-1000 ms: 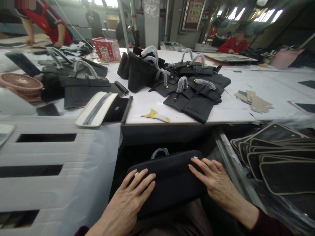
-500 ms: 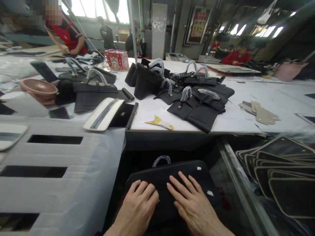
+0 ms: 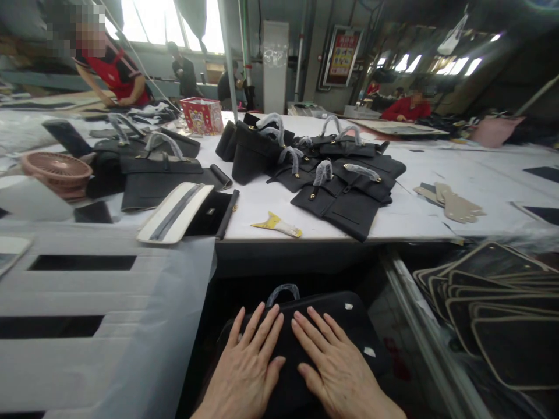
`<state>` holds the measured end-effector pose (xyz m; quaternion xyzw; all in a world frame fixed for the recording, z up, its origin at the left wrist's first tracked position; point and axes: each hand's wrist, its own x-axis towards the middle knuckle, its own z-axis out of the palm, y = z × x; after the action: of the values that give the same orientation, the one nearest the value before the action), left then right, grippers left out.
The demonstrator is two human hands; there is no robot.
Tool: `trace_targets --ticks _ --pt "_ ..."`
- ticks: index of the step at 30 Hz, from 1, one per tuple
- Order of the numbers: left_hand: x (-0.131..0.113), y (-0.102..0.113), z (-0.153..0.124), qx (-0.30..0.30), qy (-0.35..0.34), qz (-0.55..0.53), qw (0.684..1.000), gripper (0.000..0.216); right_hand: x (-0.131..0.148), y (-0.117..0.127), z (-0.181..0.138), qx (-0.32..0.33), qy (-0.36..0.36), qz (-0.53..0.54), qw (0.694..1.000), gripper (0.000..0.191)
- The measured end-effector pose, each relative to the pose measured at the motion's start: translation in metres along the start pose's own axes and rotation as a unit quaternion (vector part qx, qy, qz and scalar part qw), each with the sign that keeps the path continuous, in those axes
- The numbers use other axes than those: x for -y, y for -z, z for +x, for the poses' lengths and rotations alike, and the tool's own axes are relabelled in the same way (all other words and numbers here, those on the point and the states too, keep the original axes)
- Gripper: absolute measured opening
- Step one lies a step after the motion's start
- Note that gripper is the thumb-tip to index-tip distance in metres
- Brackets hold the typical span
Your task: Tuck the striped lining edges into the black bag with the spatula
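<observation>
A black handbag lies flat below the table's edge, close to my body. Its handle, wrapped in clear film, sticks up at the far side, and two small white tabs show on its right part. Flat on the bag's left half rests my left hand, fingers stretched out. My right hand lies beside it on the right half, fingers also spread. Neither hand grips anything. Both palms hide much of the bag's middle.
Several black handbags lie on the white table. A yellow scraper-like tool is near its edge. Stacked black panels stand right, past a metal rail. A slotted white board is left. Other people work farther back.
My left hand has gone from curled fingers to stretched ones and slid forward on the bag. My right hand stays flat, its fingers slightly closer together. The view has shifted a little.
</observation>
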<state>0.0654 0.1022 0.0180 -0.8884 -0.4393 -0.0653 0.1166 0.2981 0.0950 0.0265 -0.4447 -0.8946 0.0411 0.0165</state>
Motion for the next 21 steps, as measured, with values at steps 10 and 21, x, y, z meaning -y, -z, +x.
trace_targets --ticks 10,21 --pt "0.001 -0.019 0.004 -0.08 -0.006 0.016 0.997 0.055 -0.027 0.009 0.002 0.007 -0.09 0.13 0.987 0.07" --pt "-0.004 -0.003 0.002 -0.012 0.06 -0.03 0.998 0.059 -0.064 0.004 0.004 -0.031 -0.122 0.057 0.99 0.077"
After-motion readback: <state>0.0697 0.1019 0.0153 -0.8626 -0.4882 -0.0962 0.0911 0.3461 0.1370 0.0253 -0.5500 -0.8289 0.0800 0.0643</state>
